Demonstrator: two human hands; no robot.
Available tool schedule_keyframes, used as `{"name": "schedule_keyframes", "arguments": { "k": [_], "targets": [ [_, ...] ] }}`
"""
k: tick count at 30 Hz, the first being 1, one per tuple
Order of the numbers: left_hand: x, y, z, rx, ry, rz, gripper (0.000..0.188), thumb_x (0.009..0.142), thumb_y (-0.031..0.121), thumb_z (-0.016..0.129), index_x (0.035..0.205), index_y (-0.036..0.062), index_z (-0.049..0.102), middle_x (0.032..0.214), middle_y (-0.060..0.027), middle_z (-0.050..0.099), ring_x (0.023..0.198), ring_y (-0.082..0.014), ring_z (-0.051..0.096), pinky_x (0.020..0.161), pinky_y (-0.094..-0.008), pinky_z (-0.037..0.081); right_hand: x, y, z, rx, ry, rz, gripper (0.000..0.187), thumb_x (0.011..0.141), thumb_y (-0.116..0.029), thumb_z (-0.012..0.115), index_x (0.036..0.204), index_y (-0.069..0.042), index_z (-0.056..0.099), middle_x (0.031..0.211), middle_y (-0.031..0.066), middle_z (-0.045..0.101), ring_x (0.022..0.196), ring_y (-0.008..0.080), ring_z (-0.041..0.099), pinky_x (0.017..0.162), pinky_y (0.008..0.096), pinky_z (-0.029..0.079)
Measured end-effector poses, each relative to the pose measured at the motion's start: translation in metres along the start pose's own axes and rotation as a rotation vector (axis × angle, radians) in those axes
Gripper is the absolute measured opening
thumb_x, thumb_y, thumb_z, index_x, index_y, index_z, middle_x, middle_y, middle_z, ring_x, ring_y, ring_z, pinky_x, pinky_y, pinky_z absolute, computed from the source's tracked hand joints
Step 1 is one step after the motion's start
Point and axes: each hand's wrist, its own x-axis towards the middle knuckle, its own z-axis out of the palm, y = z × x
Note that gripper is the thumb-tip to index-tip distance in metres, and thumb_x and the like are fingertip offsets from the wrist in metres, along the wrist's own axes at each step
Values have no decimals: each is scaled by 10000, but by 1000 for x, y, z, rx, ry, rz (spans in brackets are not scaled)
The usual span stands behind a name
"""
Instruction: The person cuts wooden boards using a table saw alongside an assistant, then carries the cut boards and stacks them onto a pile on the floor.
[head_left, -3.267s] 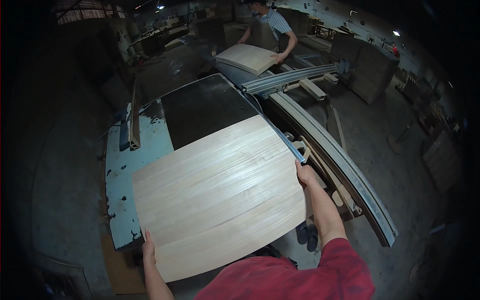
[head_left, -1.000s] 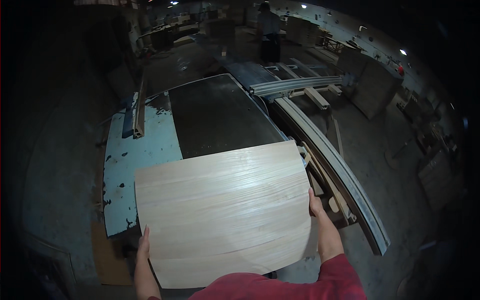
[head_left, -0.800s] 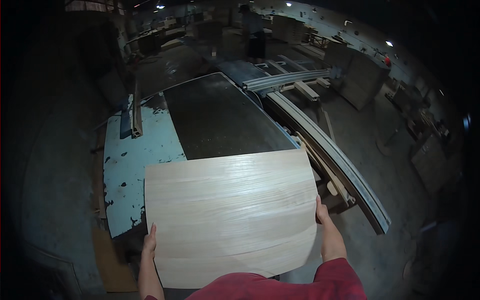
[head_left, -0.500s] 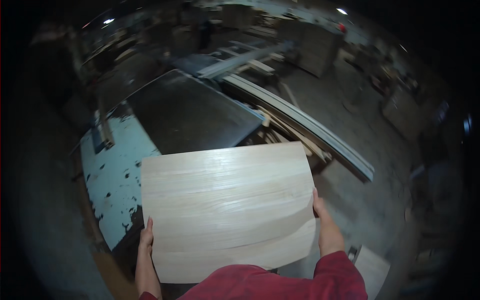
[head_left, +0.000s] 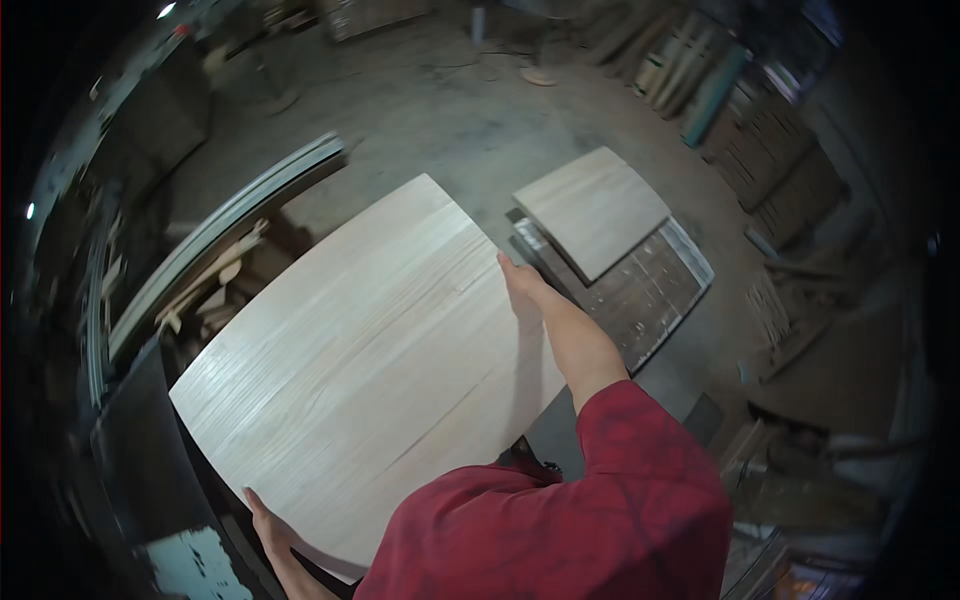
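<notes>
Both hands are closed on one pale wooden panel [head_left: 370, 370], which is held in front of the torso, set slantwise, its far corner directed away from the person; the left hand [head_left: 262, 520] grips the lower-left edge and the right hand [head_left: 522, 280] grips the upper-right edge, roughly opposite; the fingers beneath the panel are hidden, and whether the panel touches anything below it cannot be told; its upper face shows grain running lengthwise, with a bright sheen toward the left and a shadow beside the right forearm; a red shirt [head_left: 560, 500] covers the near part of the view; to the left, beyond the panel, a long metal rail [head_left: 230, 235] runs at a slant, with wood offcuts [head_left: 225, 275] between rail and panel; a dark tabletop [head_left: 145, 450] and a chipped pale-blue surface [head_left: 200, 565] lie at lower left; to the right, apart from the held panel, a second wooden panel [head_left: 595, 210] rests on a dark, scuffed platform [head_left: 640, 310], covering its far part; long boards [head_left: 665, 70] lean at the upper right, blurred.
</notes>
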Motion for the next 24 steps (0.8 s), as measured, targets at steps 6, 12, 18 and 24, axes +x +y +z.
{"name": "schedule_keyframes", "arguments": {
  "k": [6,12,18,24],
  "targets": [
    [-8,106,175,37,-433,167,796,1024,614,441,1593,79,284,1659,-47,278,1519,-180,241,1224,-332,166,-25,209,-166,153,249,140,1117,901,-847,304,1269,173,573,1369,340,550,1373,414,476,1141,425,361],
    [-32,218,365,226,-735,40,866,937,716,524,1488,50,478,1396,-102,570,1240,-237,555,1036,-384,439,-132,369,-237,409,492,406,1126,882,-869,307,1259,152,597,1340,315,591,1356,370,509,1109,415,395],
    [-114,253,577,331,-1130,54,869,938,729,502,1424,10,538,1362,-133,612,1230,-256,580,1021,-397,459,-249,469,-298,629,777,729,1128,867,-865,358,1402,119,490,1451,309,499,1402,392,447,1134,421,369],
    [-178,230,742,531,-1419,169,877,948,721,492,1428,-12,533,1375,-128,610,1233,-226,570,1042,-352,431,-363,546,-294,583,880,871,1109,872,-863,334,1436,82,470,1463,330,471,1406,431,423,1136,436,360]
  ]
}}
